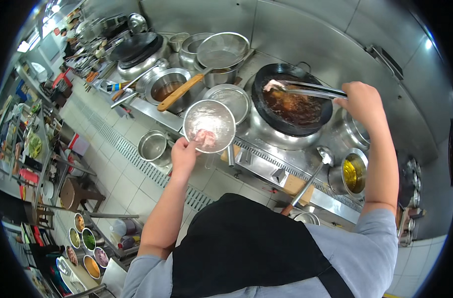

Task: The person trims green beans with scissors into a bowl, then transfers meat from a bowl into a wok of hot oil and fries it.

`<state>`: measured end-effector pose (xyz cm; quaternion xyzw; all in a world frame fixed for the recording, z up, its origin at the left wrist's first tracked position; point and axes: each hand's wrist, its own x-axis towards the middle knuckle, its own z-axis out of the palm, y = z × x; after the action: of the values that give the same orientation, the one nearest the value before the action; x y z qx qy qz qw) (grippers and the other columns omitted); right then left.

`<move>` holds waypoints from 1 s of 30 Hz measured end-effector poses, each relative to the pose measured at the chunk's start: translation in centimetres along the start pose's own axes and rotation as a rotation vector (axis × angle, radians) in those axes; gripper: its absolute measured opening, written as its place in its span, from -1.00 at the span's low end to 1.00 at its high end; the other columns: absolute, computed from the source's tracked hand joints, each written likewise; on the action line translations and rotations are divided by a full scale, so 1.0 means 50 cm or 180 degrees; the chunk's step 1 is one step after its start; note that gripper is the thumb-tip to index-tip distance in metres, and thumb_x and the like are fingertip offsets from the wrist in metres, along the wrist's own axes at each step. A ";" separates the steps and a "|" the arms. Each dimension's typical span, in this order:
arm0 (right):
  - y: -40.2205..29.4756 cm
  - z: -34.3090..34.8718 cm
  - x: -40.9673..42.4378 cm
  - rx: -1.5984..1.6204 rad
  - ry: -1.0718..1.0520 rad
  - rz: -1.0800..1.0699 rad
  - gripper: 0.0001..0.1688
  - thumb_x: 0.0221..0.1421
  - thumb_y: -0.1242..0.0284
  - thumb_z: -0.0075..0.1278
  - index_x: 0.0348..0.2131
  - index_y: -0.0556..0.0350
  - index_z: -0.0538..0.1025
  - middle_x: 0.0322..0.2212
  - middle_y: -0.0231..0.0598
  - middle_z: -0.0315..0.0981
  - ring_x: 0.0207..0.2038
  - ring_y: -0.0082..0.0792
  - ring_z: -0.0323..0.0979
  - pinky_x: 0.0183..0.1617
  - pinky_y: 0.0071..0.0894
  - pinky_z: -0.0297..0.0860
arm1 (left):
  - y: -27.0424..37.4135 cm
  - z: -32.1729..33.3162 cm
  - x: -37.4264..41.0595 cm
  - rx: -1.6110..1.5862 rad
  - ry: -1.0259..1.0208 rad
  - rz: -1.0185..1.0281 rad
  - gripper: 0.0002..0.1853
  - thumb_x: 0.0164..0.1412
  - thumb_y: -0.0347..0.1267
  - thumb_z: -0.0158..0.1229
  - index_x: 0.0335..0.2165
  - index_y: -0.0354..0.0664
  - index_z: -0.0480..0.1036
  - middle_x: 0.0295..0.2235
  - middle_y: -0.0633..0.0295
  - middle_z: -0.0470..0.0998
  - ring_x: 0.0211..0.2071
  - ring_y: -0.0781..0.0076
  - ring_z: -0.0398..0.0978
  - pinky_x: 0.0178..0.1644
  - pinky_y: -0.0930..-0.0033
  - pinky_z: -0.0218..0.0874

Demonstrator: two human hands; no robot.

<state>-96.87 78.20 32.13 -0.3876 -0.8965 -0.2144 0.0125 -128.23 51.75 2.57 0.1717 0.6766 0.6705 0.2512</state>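
Observation:
My right hand (pixel 362 102) grips metal tongs (pixel 315 90) that reach out over a black wok (pixel 257 106). At their tips a pale pink piece of raw meat (pixel 273 85) is held above dark, bubbling oil (pixel 293 104) in the wok. By its rim, my left hand (pixel 184 156) holds a round bowl (pixel 209 119) in front of the stove edge. Some raw meat (pixel 204 138) lies in the bowl near my thumb. The wok rests on a steel burner ring (pixel 286 138).
Left of the wok, a wooden-handled strainer (pixel 223 50) lies across a steel pot (pixel 219 77). Nearby is a pot of brown liquid (pixel 168 89). A ladle (pixel 306 182) and a pot of yellow oil (pixel 351 173) stand at the right. Several ingredient tubs (pixel 88 238) sit lower left.

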 end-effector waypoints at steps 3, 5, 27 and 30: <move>0.060 0.097 0.051 -0.0189 -0.0458 0.0374 -0.60 -0.01 0.17 0.22 -0.35 0.15 0.63 -0.35 -0.04 0.60 -0.23 -0.04 0.57 -0.17 -0.11 0.47 | 0.027 0.014 -0.009 0.0027 -0.0046 -0.0043 -0.88 0.19 -0.47 0.11 -0.43 -0.28 0.35 -0.46 0.20 0.48 -0.45 0.51 0.51 -0.31 0.47 0.46; 0.081 0.174 0.081 -0.0259 -0.0728 0.0477 -0.58 -0.01 0.16 0.23 -0.31 0.14 0.64 -0.30 -0.05 0.61 -0.19 -0.04 0.57 -0.12 -0.13 0.48 | 0.023 0.012 -0.007 -0.0059 -0.0053 -0.0023 -0.88 0.19 -0.47 0.11 -0.44 -0.25 0.33 -0.47 0.23 0.46 -0.47 0.53 0.50 -0.34 0.50 0.45; 0.087 0.119 0.035 0.0096 -0.0058 0.0673 -0.59 0.00 0.19 0.22 -0.33 0.20 0.60 -0.32 -0.01 0.59 -0.21 0.02 0.55 -0.11 -0.09 0.45 | 0.059 0.043 -0.014 0.0058 -0.0001 0.0041 -0.81 0.17 -0.46 0.11 -0.53 -0.29 0.33 -0.52 0.25 0.46 -0.47 0.57 0.47 -0.35 0.45 0.43; 0.054 0.038 -0.014 0.0491 0.0190 0.0420 -0.62 -0.02 0.22 0.22 -0.34 0.20 0.59 -0.33 0.01 0.57 -0.23 0.02 0.54 -0.12 -0.09 0.44 | 0.051 0.047 -0.008 -0.0012 -0.0015 0.0093 -0.80 0.18 -0.45 0.11 -0.53 -0.29 0.33 -0.52 0.25 0.46 -0.46 0.57 0.46 -0.34 0.44 0.43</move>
<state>-94.23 80.13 31.27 -0.4371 -0.8821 -0.1548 0.0831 -126.80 53.57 5.21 0.1828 0.6722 0.6750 0.2433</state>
